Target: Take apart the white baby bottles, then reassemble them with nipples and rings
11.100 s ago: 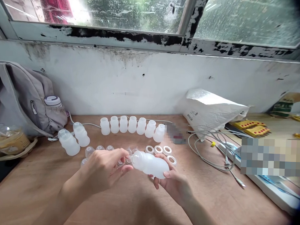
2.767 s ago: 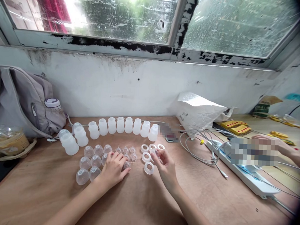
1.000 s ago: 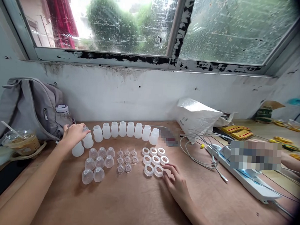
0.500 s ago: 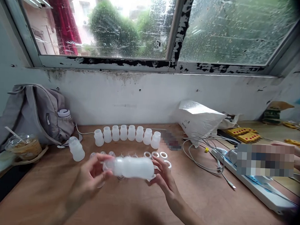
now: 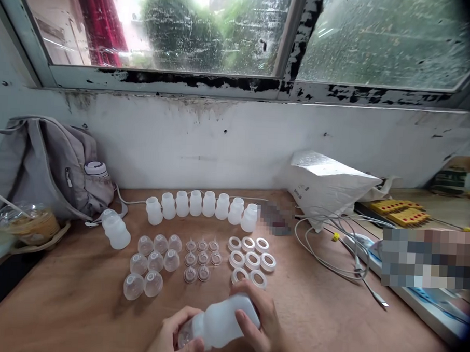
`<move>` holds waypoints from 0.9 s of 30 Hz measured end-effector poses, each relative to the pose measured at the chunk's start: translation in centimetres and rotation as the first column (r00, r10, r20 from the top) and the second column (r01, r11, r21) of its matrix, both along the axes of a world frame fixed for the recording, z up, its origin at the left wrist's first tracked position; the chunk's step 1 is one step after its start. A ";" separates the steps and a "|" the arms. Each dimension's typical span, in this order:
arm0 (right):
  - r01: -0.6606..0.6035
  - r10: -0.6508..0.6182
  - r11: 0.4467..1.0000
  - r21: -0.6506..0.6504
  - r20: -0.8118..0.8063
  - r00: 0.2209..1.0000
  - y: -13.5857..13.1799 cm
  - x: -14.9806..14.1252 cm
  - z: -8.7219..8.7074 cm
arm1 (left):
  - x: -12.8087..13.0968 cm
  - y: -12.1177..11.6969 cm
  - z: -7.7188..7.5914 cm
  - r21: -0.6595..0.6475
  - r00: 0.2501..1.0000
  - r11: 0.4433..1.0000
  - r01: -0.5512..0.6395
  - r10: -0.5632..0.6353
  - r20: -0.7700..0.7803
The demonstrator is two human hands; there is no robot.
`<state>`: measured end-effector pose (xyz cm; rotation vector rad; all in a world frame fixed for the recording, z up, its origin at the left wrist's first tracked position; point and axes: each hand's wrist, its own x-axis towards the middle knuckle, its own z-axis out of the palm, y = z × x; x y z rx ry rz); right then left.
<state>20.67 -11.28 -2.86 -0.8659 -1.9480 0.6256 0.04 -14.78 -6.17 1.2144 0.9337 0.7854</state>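
Low in front of me, a frosted baby bottle (image 5: pixel 228 323) lies tilted between both hands, its clear cap to the left and its base to the right. My left hand (image 5: pixel 175 334) is closed around the cap end. My right hand (image 5: pixel 265 325) grips the body near the base. Just beyond are clear dome caps (image 5: pixel 155 262), teats (image 5: pixel 203 259) and white rings (image 5: pixel 267 271), each kind laid out in rows. Behind them, several open bottle bodies (image 5: pixel 195 204) stand in a curved row. Another capped bottle (image 5: pixel 116 230) lies to the left.
A grey backpack (image 5: pixel 44 162) and an iced drink cup (image 5: pixel 26 224) stand at the left. At the right are a white bag (image 5: pixel 328 182), loose cables (image 5: pixel 309 252), a white power strip (image 5: pixel 428 304) and yellow blocks (image 5: pixel 400 209). A wall and window close off the back.
Both hands have brought the bottle down and closer to me, tilting it with the base end higher. The caps, teats and rings it covered now show. The view has shifted slightly.
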 end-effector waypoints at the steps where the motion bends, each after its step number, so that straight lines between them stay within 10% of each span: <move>1: 0.014 -0.014 1.000 -0.009 -0.001 1.000 0.0 0.0 0.1 | 0.0 -0.1 0.2 0.013 1.000 1.000 0.003 -0.002 -0.019; 17: 0.122 -0.123 0.992 -0.033 -0.025 0.992 0.0 -0.5 0.9 | -0.4 -0.3 3.2 0.171 0.966 0.983 0.061 -0.014 -0.259; 27: -0.061 0.129 0.984 -0.170 0.426 0.895 -1.3 -1.2 3.5 | -1.7 -0.4 3.3 0.555 0.668 0.759 0.340 0.221 -0.711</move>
